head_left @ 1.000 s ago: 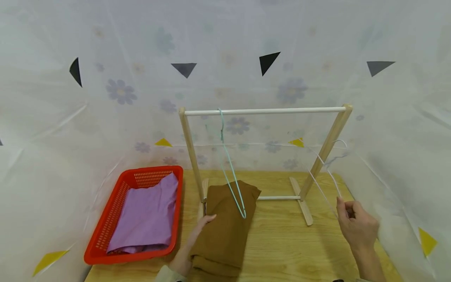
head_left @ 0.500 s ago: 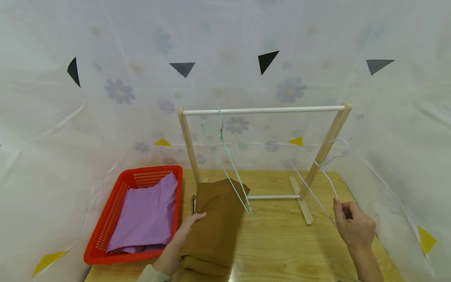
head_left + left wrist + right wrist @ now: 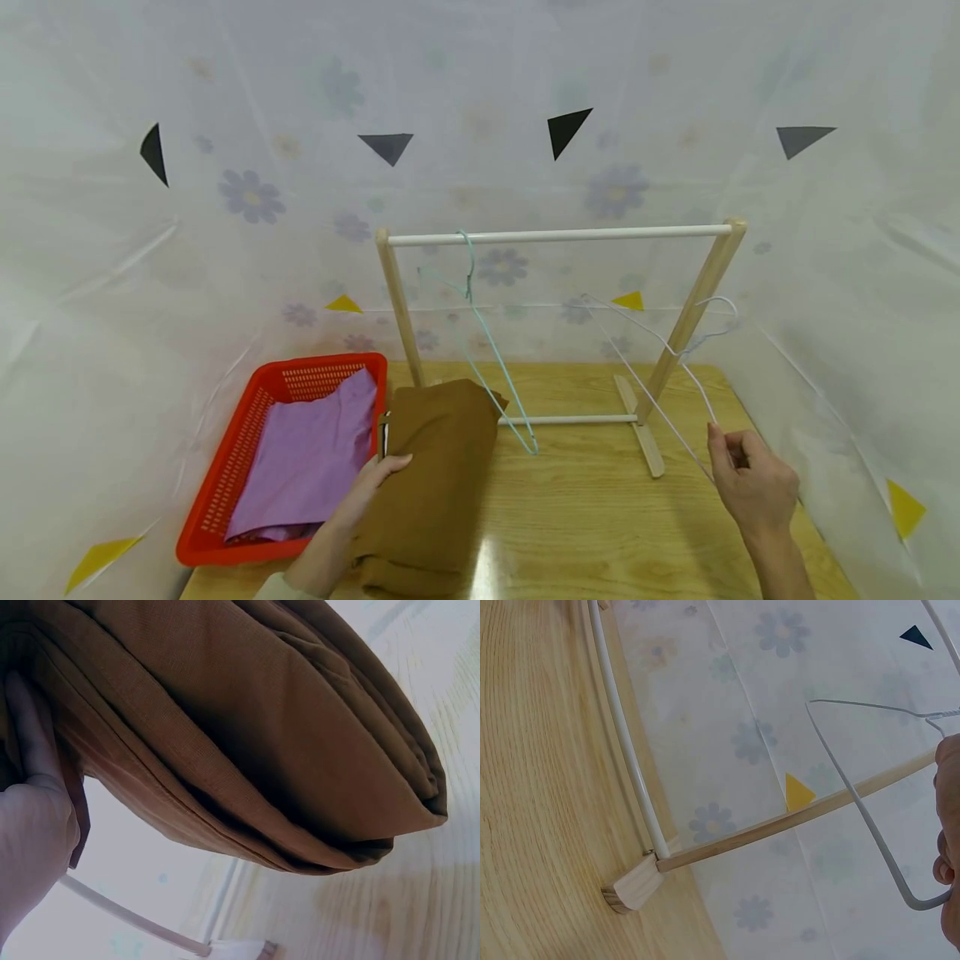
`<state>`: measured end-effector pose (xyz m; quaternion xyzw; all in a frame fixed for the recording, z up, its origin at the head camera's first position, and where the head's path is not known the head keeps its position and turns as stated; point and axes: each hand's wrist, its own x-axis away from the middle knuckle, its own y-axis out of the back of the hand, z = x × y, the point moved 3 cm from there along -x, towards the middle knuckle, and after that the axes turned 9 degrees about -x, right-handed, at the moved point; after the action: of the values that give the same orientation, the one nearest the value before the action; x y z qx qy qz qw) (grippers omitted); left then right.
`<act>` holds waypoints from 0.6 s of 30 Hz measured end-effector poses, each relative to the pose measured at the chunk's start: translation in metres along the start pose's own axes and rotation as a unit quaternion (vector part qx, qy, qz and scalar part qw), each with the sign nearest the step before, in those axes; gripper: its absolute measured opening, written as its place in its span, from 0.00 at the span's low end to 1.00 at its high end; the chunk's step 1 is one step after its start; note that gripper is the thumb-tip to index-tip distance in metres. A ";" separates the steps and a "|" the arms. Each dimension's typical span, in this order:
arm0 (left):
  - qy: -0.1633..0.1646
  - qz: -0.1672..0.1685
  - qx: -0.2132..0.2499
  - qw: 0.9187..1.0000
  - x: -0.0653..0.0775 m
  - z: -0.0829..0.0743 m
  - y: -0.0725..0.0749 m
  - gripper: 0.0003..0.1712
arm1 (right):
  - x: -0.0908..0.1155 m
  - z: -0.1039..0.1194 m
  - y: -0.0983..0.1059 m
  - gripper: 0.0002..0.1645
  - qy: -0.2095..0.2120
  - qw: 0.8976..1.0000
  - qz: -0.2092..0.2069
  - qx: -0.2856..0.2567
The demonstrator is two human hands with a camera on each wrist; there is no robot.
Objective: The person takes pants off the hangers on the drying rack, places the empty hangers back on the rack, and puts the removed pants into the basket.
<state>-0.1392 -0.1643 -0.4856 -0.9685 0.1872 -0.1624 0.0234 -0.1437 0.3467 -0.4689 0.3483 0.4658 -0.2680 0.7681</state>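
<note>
A folded brown garment [image 3: 435,467] is held up by my left hand [image 3: 360,496], its thumb on top and the fingers hidden beneath. In the left wrist view, layered folds of the garment [image 3: 285,742] hang over the table. My right hand [image 3: 753,479] pinches a white wire hanger [image 3: 698,384] near one lower corner, beside the rack's right post. The right wrist view has the hanger [image 3: 870,821] tilted, part of the hand [image 3: 949,847] at the edge. A mint-green hanger [image 3: 491,342] hangs from the rack's top bar [image 3: 585,235], just behind the garment.
A red plastic basket [image 3: 247,553] with folded purple cloth [image 3: 307,467] stands at the left. The wooden rack's right foot [image 3: 641,433] rests on the wood-grain table [image 3: 585,525]. Flower-printed sheeting [image 3: 480,133] encloses the back and sides.
My left hand has carried the brown garment leftward, towards the basket. The white hanger has turned a little in my right hand, which has hardly moved. The mint hanger has swung slightly.
</note>
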 end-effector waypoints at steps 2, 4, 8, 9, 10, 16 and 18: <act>0.001 -0.003 -0.011 1.000 0.004 -0.003 0.002 0.12 | 0.000 0.000 0.000 0.41 0.000 1.000 0.000 0.002; 0.005 -0.002 -0.017 1.000 0.008 -0.006 0.004 0.13 | 0.001 0.000 0.000 0.42 0.002 1.000 0.000 0.005; 0.019 0.004 -0.009 1.000 0.020 -0.013 0.008 0.16 | 0.001 0.001 0.000 0.41 0.002 1.000 -0.001 0.003; 0.023 0.002 -0.006 1.000 0.022 -0.015 0.009 0.16 | 0.001 0.001 0.000 0.41 0.001 1.000 -0.002 0.003; 0.027 0.001 -0.002 1.000 0.025 -0.016 0.011 0.17 | 0.001 0.001 0.000 0.41 0.000 1.000 -0.003 0.003; 0.035 -0.005 -0.007 0.999 0.039 -0.025 0.021 0.19 | 0.001 0.002 0.000 0.42 -0.001 1.000 -0.001 0.005; 0.038 -0.009 -0.011 0.999 0.042 -0.028 0.024 0.17 | 0.000 0.002 0.000 0.42 -0.002 1.000 0.000 0.004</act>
<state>-0.1194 -0.2015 -0.4490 -0.9635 0.1810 -0.1971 0.0045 -0.1426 0.3450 -0.4685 0.3510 0.4636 -0.2708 0.7672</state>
